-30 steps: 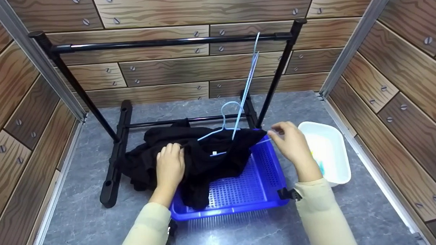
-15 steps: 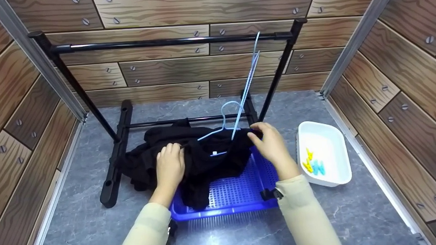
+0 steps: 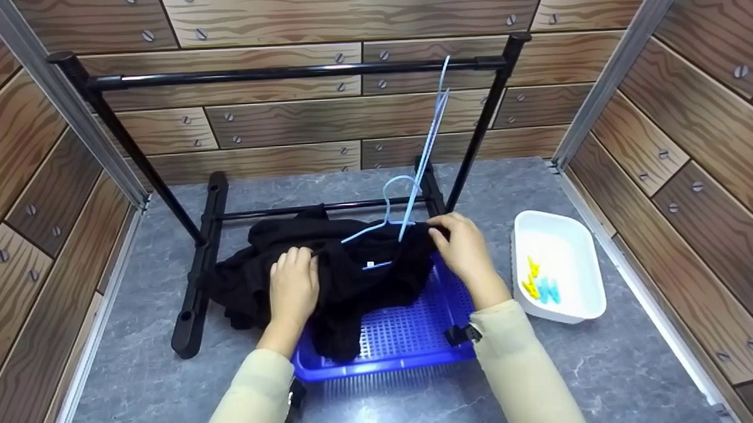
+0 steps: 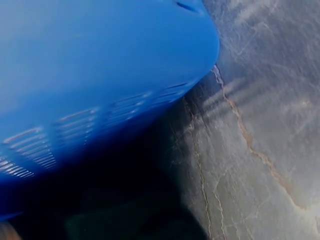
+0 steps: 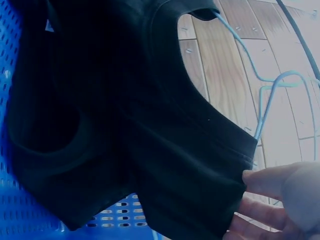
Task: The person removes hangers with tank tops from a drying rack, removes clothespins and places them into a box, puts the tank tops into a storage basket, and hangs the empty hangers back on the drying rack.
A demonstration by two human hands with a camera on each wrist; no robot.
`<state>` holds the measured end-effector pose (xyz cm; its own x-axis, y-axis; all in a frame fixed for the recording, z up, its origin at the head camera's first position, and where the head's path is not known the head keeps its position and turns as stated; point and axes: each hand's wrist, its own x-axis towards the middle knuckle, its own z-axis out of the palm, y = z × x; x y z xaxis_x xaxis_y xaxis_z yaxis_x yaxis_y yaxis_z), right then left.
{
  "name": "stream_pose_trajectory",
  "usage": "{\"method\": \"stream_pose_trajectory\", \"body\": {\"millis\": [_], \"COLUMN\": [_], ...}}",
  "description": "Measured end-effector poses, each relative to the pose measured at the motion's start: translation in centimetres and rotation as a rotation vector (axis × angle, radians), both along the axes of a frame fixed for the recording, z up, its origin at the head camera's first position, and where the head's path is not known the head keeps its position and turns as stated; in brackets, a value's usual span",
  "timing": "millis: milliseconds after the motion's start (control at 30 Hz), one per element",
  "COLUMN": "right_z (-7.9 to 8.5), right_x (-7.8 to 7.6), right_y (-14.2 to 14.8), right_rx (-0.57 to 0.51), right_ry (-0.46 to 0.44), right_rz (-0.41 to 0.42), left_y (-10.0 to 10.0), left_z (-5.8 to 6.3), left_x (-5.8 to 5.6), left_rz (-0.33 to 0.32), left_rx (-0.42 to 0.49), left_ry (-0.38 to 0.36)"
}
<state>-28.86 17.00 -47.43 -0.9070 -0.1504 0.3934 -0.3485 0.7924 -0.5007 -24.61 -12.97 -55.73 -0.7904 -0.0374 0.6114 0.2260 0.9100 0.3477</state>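
A black shirt [image 3: 379, 286] lies bunched over a blue basket [image 3: 412, 335], its left part on the floor. A light-blue hanger [image 3: 372, 229] sits in its neckline, the hook standing up. My left hand [image 3: 294, 283] grips the cloth left of the neckline. At the opposite shoulder, my right hand [image 3: 465, 249] pinches the shirt's edge; the right wrist view shows the thumb [image 5: 265, 181] on the near side of the cloth and the fingers at its edge. Cloth hides the hanger's right end. The left wrist view shows mostly the basket's side [image 4: 110, 55].
A black clothes rack [image 3: 284, 74] stands behind, with more light-blue hangers [image 3: 433, 131] hanging near its right end. To the right, a white tub [image 3: 572, 248] holds several yellow and blue clothes pegs [image 3: 545, 288]. Wood-patterned walls enclose the grey floor [image 3: 189, 393].
My right hand has moved left from the hanger's tip onto the shirt's shoulder, and the hanger end that stuck out there is now covered. My left hand has stayed in place.
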Motion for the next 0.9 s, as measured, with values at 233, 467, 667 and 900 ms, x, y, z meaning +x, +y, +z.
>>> {"method": "stream_pose_trajectory", "body": {"millis": [233, 467, 667, 900], "right_z": [-0.3, -0.4, -0.5, -0.1], "right_x": [-0.1, -0.4, -0.5, -0.3], "right_y": [-0.1, -0.4, -0.7, -1.1], "right_rx": [-0.032, -0.035, -0.033, 0.033], "right_ry": [0.006, 0.018, 0.04, 0.021], "right_rz": [-0.068, -0.084, -0.086, -0.072], "left_y": [-0.3, -1.0, -0.8, -0.4], "left_z": [0.6, 2.5, 3.6, 5.1], "left_x": [0.3, 0.5, 0.5, 0.6], "left_rz": [-0.067, -0.128, -0.117, -0.133], "left_rx": [0.026, 0.056, 0.034, -0.027], "left_ry": [-0.087, -0.251, -0.327, -0.394]}}
